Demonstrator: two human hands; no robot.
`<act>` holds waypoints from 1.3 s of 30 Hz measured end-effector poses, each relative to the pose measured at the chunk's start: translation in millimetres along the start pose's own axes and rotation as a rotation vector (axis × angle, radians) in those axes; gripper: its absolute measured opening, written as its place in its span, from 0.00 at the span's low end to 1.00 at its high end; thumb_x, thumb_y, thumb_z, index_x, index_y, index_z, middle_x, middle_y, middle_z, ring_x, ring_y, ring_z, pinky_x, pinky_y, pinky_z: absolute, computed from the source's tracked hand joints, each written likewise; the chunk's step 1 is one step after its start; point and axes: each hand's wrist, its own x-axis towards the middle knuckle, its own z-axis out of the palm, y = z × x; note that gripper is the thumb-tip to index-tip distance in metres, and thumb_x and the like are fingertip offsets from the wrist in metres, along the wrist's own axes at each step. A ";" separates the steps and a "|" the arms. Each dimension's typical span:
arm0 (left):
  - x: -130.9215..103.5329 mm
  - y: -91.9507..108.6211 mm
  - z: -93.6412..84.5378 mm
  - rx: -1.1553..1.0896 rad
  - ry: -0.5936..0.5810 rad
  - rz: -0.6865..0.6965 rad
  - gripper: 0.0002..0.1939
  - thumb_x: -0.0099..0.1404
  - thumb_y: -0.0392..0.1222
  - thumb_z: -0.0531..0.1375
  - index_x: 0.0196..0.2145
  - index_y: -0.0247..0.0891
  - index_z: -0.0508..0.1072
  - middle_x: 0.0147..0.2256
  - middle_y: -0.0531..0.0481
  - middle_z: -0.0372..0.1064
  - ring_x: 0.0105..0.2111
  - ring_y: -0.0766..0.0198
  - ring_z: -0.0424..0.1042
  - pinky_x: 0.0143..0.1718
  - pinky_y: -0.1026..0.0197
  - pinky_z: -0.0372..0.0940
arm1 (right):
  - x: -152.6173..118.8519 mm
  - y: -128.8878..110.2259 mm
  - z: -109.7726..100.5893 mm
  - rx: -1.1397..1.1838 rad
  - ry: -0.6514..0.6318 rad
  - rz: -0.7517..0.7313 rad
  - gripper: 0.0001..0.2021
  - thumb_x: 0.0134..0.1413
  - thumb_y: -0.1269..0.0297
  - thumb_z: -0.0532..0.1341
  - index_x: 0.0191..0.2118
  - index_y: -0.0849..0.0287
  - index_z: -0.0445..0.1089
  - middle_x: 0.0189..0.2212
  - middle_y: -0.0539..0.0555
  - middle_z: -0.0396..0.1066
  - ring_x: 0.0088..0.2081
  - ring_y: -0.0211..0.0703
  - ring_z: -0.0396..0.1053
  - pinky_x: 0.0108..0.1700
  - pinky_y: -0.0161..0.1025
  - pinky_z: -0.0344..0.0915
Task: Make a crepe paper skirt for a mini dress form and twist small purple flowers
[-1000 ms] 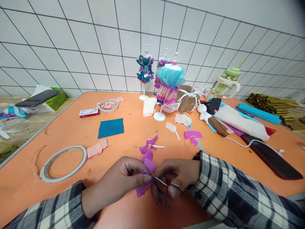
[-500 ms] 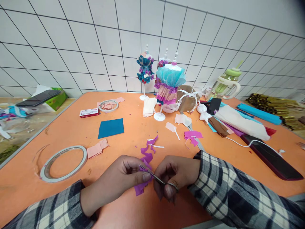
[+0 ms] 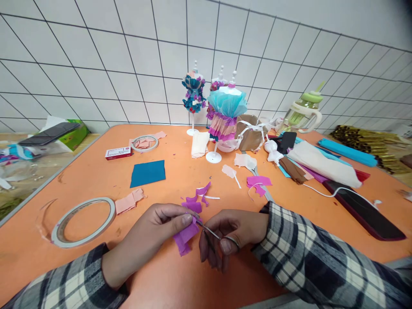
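Observation:
My left hand (image 3: 164, 223) pinches a strip of purple crepe paper (image 3: 186, 237) between thumb and fingers above the near part of the table. My right hand (image 3: 225, 236) grips small scissors (image 3: 210, 232), with its thumb at a handle loop. The scissors' blades point left and reach the edge of the paper beside my left fingertips; the blades look parted a little. Just beyond my hands lie purple paper scraps (image 3: 192, 207) and a thin white strip (image 3: 210, 197).
A tape roll (image 3: 111, 219) and pink paper (image 3: 129, 201) lie at left, near a blue paper sheet (image 3: 148, 173). Dress forms in paper dresses, one turquoise-topped (image 3: 227, 103), stand at the back. Folded paper (image 3: 325, 165) and a dark phone-like object (image 3: 363, 210) lie at right.
My left hand has drawn slightly left with the purple paper. The scissors' blades have backed out from over my left thumb to the paper's edge, and my right fingers have spread.

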 end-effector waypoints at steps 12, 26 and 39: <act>1.7 -1.7 0.7 -0.047 -0.162 0.003 0.15 0.60 0.52 0.67 0.27 0.37 0.82 0.23 0.52 0.75 0.24 0.68 0.66 0.28 0.67 0.63 | -2.3 -0.5 1.3 -0.004 -0.038 0.020 0.30 0.42 0.45 0.72 0.43 0.68 0.71 0.33 0.54 0.71 0.33 0.37 0.71 0.38 0.36 0.70; -0.3 -5.6 -0.1 -0.098 -0.137 -0.010 0.14 0.57 0.52 0.69 0.28 0.38 0.82 0.25 0.52 0.77 0.26 0.67 0.68 0.30 0.67 0.64 | -1.0 -1.6 1.1 -0.017 -0.043 0.008 0.29 0.42 0.47 0.73 0.42 0.69 0.71 0.31 0.53 0.71 0.32 0.35 0.72 0.38 0.32 0.70; 1.1 2.2 6.1 0.001 -0.200 0.019 0.09 0.60 0.44 0.66 0.25 0.39 0.82 0.23 0.52 0.76 0.24 0.66 0.69 0.28 0.67 0.63 | -0.3 -1.4 5.3 -0.044 0.010 0.024 0.25 0.43 0.48 0.72 0.36 0.66 0.70 0.26 0.49 0.69 0.27 0.33 0.69 0.31 0.30 0.67</act>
